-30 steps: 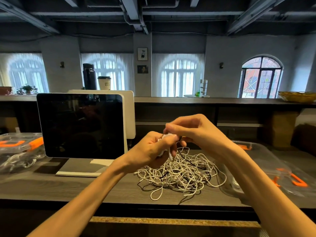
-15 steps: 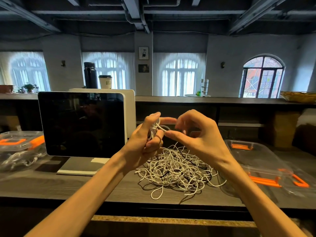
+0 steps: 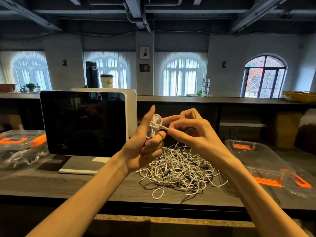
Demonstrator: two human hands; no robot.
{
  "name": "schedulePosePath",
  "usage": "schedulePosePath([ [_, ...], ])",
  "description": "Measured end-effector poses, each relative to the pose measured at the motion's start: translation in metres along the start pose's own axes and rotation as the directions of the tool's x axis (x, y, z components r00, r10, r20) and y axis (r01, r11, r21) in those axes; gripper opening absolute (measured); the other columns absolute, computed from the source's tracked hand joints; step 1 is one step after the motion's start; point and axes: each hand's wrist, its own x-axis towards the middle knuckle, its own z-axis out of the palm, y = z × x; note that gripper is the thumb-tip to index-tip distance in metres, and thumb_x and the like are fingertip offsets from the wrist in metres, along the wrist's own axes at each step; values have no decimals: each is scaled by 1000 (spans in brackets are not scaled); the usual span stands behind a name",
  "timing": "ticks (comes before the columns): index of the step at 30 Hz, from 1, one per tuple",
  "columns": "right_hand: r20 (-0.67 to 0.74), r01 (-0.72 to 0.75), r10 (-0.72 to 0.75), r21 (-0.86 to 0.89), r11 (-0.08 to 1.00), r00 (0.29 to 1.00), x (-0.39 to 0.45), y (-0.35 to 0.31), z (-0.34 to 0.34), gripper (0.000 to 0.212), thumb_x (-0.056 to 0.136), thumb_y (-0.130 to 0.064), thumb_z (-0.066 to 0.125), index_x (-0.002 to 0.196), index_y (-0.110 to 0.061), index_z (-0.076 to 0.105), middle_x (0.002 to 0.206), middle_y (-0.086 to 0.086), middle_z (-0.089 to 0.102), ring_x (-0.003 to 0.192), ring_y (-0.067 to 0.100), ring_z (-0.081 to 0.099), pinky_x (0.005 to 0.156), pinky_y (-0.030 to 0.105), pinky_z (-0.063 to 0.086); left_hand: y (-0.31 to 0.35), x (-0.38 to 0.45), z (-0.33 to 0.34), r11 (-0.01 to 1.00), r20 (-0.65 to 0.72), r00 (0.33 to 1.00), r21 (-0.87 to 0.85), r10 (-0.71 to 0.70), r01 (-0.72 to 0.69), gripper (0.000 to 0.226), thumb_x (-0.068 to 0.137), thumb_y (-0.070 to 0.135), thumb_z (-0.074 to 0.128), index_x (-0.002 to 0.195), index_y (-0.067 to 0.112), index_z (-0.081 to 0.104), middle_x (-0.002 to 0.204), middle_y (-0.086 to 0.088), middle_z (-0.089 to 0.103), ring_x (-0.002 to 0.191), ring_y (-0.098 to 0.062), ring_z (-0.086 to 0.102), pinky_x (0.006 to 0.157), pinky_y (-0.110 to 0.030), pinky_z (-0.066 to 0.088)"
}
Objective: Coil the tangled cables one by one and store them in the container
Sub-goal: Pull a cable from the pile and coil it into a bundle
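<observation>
Left hand (image 3: 145,146) raised above the surface (image 3: 68,183), fingers curled round a small white coil (image 3: 154,127) of cable wound on them, index finger pointing up. Right hand (image 3: 195,135) just beside it, thumb and index pinching the loose white cable end (image 3: 164,127) that sticks out of the coil. Below both hands the tangled pile of cables (image 3: 179,170), mostly white with a few dark strands, lies on the surface. Clear container (image 3: 256,156) with orange clips sits to the right of the pile, open, its lid (image 3: 301,183) beside it. Second clear container (image 3: 20,149) far left, cables inside. Dark monitor (image 3: 83,124) stands behind, left of the hands.
</observation>
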Motion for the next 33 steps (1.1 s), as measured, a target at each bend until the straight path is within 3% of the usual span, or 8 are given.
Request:
schedulePosePath([
  [4,34,-100,100,11,995,994,4,-7,-3,10,88,-33,75,89,-25,80,107,-7,58,100,10,57,81,23,52,-2,0,-4,999,22,999,30,-29,28,69,98,68,30,136,20,64,47,0,16,36,-10,9,37,-18,12],
  [8,-59,-10,8,-28,1000,998,5,-6,0,8,86,-33,79,84,-41,78,104,-15,58,100,14,58,81,31,54,-6,1,-9,997,43,998,-56,-48,51,60,99,63,38,127,21,70,45,2,21,36,-10,11,38,-17,14],
  [12,-81,22,-23,-6,1000,996,1,-6,2,7,88,-26,79,83,-30,76,96,-33,58,98,15,56,75,27,50,-4,2,-10,986,123,992,-159,-34,53,60,98,59,42,140,19,61,48,3,20,35,-11,15,39,-16,17],
  [16,-51,37,-43,-103,994,998,3,-7,5,4,87,-31,79,86,-35,77,107,-7,59,97,11,53,71,22,49,-4,3,-6,988,121,992,-142,-42,59,56,99,58,44,133,20,67,47,2,21,34,-11,15,38,-16,17],
  [22,-233,-22,-23,-186,982,972,3,-2,10,20,77,-32,87,72,-39,68,96,-4,54,87,0,57,70,10,49,-6,1,7,937,-148,989,346,-5,57,49,98,60,42,87,27,77,45,2,29,37,-9,18,45,-27,10],
  [25,-167,-44,13,-187,981,986,4,0,6,20,75,-32,89,81,-33,69,86,-7,63,76,5,61,68,16,52,-7,-1,5,867,-164,986,490,-11,91,68,99,61,33,54,20,62,41,1,29,37,-12,20,47,-33,10],
  [29,195,-113,83,150,982,977,5,-11,-19,33,82,-18,81,114,-20,71,81,-2,67,78,14,65,78,27,56,-8,-2,1,838,-94,995,546,33,23,75,101,59,34,80,-11,54,42,-2,30,35,-14,21,42,-29,13],
  [33,120,-195,179,146,970,977,11,-15,-20,29,95,-42,61,111,-27,79,82,1,63,77,13,53,69,23,44,-3,-6,6,710,-63,991,704,115,-37,61,104,52,28,85,14,71,52,-12,37,43,-21,29,44,-26,25],
])
